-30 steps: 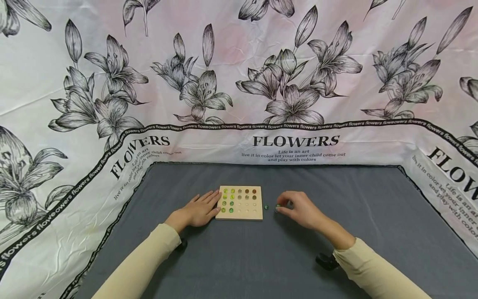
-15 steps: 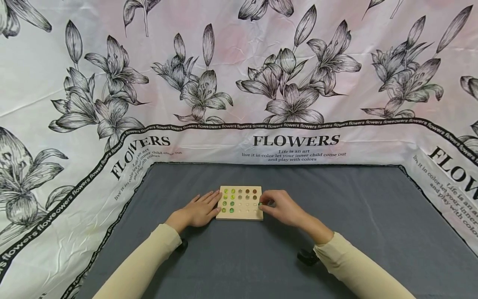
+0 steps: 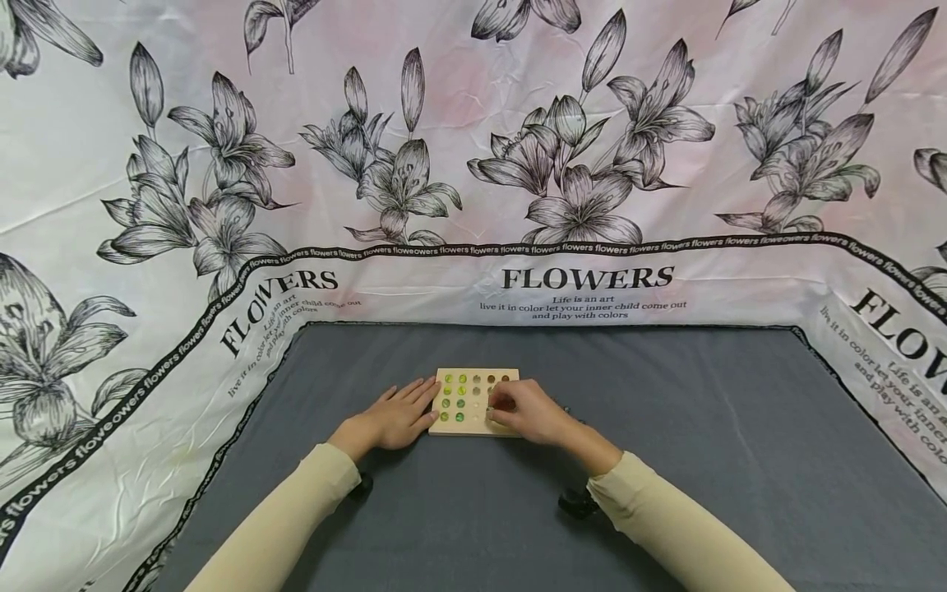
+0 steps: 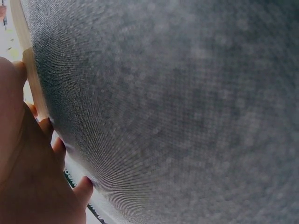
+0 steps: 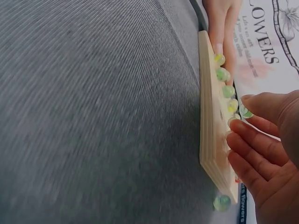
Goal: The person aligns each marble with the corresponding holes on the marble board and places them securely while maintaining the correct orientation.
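A pale wooden board [image 3: 482,427] with rows of round hollows lies on the grey cloth. Yellow-green and green marbles [image 3: 460,404] fill its left columns, and brown and greyish ones sit along the back rows. My left hand [image 3: 392,418] rests flat with spread fingers at the board's left edge. Over the board's right half is my right hand [image 3: 528,411], pinching a green marble [image 5: 246,112] between thumb and forefinger. Its other fingers are bent loosely near the board's surface, and it hides several hollows in the head view.
A clear greenish marble [image 5: 222,202] lies on the cloth just off the board's right end. Grey cloth [image 3: 473,510] covers the table, and a white flower-printed sheet [image 3: 414,284] rises behind it. Dark wrist devices [image 3: 577,503] hang under the sleeves.
My right hand has moved left from the cloth beside the board to over its right half, bringing the green marble that lay near the board's edge. The left hand stays put.
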`<state>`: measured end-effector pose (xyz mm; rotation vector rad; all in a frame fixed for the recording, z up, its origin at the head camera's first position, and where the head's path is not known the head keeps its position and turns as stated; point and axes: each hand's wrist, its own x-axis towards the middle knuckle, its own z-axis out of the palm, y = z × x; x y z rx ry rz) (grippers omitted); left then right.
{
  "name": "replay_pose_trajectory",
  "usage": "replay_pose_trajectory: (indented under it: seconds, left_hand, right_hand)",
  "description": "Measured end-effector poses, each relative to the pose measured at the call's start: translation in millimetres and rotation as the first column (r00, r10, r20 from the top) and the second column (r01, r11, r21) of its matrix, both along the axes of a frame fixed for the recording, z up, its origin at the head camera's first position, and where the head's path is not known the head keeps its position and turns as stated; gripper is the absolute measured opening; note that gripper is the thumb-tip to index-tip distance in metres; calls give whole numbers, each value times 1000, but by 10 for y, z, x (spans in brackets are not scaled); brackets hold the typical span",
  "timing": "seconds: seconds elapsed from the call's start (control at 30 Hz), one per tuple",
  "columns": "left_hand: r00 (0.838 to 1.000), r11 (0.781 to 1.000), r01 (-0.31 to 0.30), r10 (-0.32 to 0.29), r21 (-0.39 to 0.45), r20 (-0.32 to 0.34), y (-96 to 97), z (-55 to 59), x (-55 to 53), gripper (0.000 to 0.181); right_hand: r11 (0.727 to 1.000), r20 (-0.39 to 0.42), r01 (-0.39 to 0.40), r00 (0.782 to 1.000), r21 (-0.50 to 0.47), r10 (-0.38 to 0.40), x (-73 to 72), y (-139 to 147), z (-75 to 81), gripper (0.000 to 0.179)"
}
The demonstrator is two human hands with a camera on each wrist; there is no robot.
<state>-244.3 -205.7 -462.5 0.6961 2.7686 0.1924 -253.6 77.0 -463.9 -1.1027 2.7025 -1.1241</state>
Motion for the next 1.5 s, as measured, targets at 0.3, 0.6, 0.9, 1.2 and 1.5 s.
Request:
replay_pose_trajectory:
  seconds: [0.3,0.6,0.9,1.2,1.5]
  left_hand:
    - [1000,1000,-14,14,-23,4,17,25,8,62]
    - [1000,1000,-13,14,-25,8,29,24,3,62]
    - [1000,1000,-21,21,-16,18,26,24,12,62]
    - [1000,999,-18,18,-35,11,33,24,-2,63]
    - [1000,1000,-10,10,-29,8,22,20,0,63]
  right_hand:
    - [999,-17,45,999,2,-45,-90,-181,-40,4]
    - [992,-23,125,992,-10,-126,-120,-316,-94,6]
    - [980,-12,191,982,47,-191,-124,-385,-90,5]
    - [990,-23,126,992,65,-124,-49,-311,-18,19]
    - [995,-73,35,997,91,-29,141,-77,140,19]
